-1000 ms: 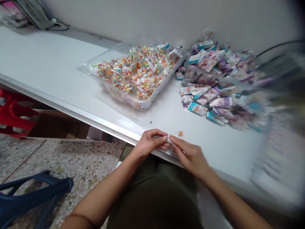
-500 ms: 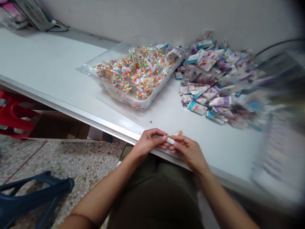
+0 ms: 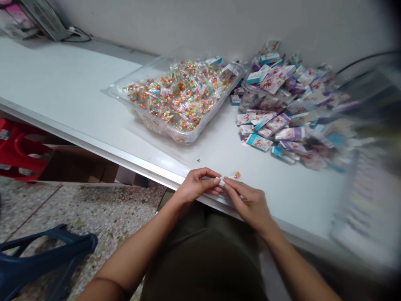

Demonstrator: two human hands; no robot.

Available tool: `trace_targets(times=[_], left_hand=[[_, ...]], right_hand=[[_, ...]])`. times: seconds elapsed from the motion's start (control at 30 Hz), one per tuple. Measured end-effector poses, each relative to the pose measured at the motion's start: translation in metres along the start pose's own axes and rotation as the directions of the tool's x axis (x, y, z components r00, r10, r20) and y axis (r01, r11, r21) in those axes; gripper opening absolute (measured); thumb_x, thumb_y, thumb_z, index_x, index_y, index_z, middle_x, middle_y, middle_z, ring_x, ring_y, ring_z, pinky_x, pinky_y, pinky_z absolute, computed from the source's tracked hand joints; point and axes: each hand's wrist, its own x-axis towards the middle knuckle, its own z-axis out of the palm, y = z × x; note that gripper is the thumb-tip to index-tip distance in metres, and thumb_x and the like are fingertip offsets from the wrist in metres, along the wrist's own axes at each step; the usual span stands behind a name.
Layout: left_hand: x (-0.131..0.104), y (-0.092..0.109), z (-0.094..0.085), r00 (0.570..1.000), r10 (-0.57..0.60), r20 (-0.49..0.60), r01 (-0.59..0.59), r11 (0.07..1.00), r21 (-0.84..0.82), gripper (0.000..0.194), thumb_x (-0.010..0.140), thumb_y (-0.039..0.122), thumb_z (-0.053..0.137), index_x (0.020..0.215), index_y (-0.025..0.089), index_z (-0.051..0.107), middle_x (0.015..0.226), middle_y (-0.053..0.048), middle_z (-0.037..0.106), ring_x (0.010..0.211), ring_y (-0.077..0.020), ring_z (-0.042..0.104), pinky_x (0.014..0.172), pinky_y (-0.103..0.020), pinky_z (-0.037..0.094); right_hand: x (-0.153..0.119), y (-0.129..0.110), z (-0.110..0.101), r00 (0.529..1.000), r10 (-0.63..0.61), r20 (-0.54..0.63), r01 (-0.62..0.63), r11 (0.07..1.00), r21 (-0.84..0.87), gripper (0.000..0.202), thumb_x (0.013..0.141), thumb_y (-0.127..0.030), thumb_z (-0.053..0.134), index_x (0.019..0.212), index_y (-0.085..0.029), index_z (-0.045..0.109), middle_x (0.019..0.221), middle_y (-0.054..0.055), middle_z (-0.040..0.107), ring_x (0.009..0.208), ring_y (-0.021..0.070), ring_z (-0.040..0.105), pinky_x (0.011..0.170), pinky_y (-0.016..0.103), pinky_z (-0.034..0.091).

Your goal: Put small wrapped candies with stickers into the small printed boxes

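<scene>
At the table's front edge, my left hand (image 3: 200,184) pinches a small white box (image 3: 222,182), mostly covered by fingers. My right hand (image 3: 249,198) is closed too, its thumb and forefinger pressed at the box's right end. Just beyond the fingertips lies a small clear packet (image 3: 237,175) with orange and green bits in it. A clear plastic tray (image 3: 188,137) behind my hands is heaped with packets of multicoloured bits (image 3: 178,94). Right of it, small printed boxes (image 3: 259,142) in white, blue and purple form a loose pile.
The white table (image 3: 69,92) runs along a wall. A tiny dark scrap (image 3: 198,160) lies before the tray. Blurred clear plastic (image 3: 366,209) stands at the right. An open cardboard box (image 3: 78,167), a red stool (image 3: 20,146) and a dark blue stool (image 3: 46,255) are below, left.
My right fingers have shifted from lying along the white box to pinching its right end, so less of it shows. The left hand has barely moved.
</scene>
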Motion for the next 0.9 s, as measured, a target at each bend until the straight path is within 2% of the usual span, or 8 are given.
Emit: trace_targets(times=[0.07, 0.17, 0.3, 0.5, 0.6, 0.73, 0.83, 0.9], left_hand=[[0.000, 0.000, -0.002, 1.000, -0.003, 0.027, 0.003, 1.000, -0.009, 0.032, 0.070, 0.030, 0.081, 0.093, 0.013, 0.066, 0.075, -0.005, 0.074, 0.073, -0.0153, 0.073, 0.074, -0.027, 0.058], [-0.001, -0.002, -0.005, 0.998, 0.008, 0.060, -0.006, 0.999, -0.032, 0.036, 0.068, 0.030, 0.082, 0.095, 0.013, 0.066, 0.074, -0.005, 0.074, 0.074, -0.0157, 0.073, 0.076, -0.028, 0.058], [-0.004, -0.008, -0.006, 0.997, 0.052, 0.060, -0.050, 0.998, -0.038, 0.038, 0.069, 0.030, 0.082, 0.100, 0.013, 0.067, 0.075, -0.004, 0.074, 0.075, -0.0152, 0.072, 0.077, -0.028, 0.057], [-0.001, -0.019, -0.007, 0.988, 0.124, 0.092, -0.126, 0.992, 0.019, 0.040, 0.073, 0.029, 0.079, 0.108, 0.014, 0.067, 0.080, -0.004, 0.073, 0.072, -0.0139, 0.070, 0.079, -0.030, 0.056], [0.002, -0.020, -0.006, 0.987, 0.146, 0.067, -0.148, 0.989, 0.028, 0.034, 0.071, 0.027, 0.079, 0.102, 0.014, 0.068, 0.079, -0.003, 0.072, 0.072, -0.0132, 0.069, 0.075, -0.029, 0.056], [0.003, -0.018, -0.006, 0.985, 0.159, 0.069, -0.163, 0.985, 0.052, 0.026, 0.072, 0.026, 0.078, 0.093, 0.015, 0.069, 0.077, -0.001, 0.070, 0.068, -0.0111, 0.065, 0.071, -0.027, 0.054], [0.002, -0.018, -0.008, 0.987, 0.147, 0.057, -0.151, 0.986, 0.067, 0.035, 0.073, 0.028, 0.077, 0.103, 0.016, 0.066, 0.084, -0.003, 0.071, 0.068, -0.0117, 0.066, 0.072, -0.029, 0.055], [0.002, -0.018, -0.009, 0.988, 0.145, 0.047, -0.150, 0.982, 0.111, 0.048, 0.071, 0.027, 0.079, 0.114, 0.016, 0.061, 0.093, -0.006, 0.071, 0.068, -0.0122, 0.067, 0.072, -0.030, 0.055]], right_hand=[[-0.001, 0.000, 0.001, 0.991, -0.130, -0.014, 0.127, 0.984, -0.128, 0.027, 0.092, -0.013, 0.052, 0.113, -0.014, 0.069, 0.110, 0.011, 0.073, 0.097, 0.0198, 0.072, 0.087, 0.030, 0.058], [-0.007, 0.002, 0.007, 0.954, -0.297, -0.025, 0.274, 0.906, -0.321, 0.030, 0.089, -0.007, 0.055, 0.118, -0.009, 0.064, 0.114, 0.018, 0.070, 0.095, 0.0220, 0.072, 0.082, 0.031, 0.058], [-0.019, 0.005, 0.014, 0.929, -0.370, -0.015, 0.329, 0.844, -0.423, 0.041, 0.086, -0.005, 0.059, 0.127, -0.007, 0.056, 0.120, 0.021, 0.067, 0.085, 0.0221, 0.072, 0.073, 0.033, 0.057], [-0.014, 0.002, 0.005, 0.947, -0.317, 0.052, 0.309, 0.856, -0.414, 0.039, 0.085, -0.010, 0.063, 0.124, -0.007, 0.059, 0.123, 0.019, 0.066, 0.088, 0.0240, 0.065, 0.074, 0.037, 0.054], [-0.004, 0.000, 0.006, 0.956, -0.288, 0.052, 0.285, 0.876, -0.389, 0.038, 0.086, -0.012, 0.060, 0.124, -0.009, 0.062, 0.127, 0.016, 0.064, 0.092, 0.0250, 0.062, 0.078, 0.040, 0.052], [-0.005, 0.001, 0.017, 0.954, -0.277, 0.117, 0.301, 0.876, -0.378, 0.046, 0.088, -0.006, 0.050, 0.133, -0.015, 0.057, 0.133, 0.013, 0.061, 0.102, 0.0268, 0.058, 0.082, 0.042, 0.051], [-0.007, 0.001, 0.015, 0.965, -0.203, 0.166, 0.246, 0.918, -0.311, 0.049, 0.089, -0.007, 0.046, 0.135, -0.019, 0.056, 0.131, 0.013, 0.062, 0.106, 0.0264, 0.059, 0.086, 0.043, 0.051], [-0.001, 0.004, 0.001, 0.960, -0.117, 0.253, 0.175, 0.960, -0.219, 0.047, 0.090, -0.010, 0.046, 0.134, -0.023, 0.056, 0.119, 0.012, 0.068, 0.099, 0.0229, 0.063, 0.086, 0.040, 0.053]])
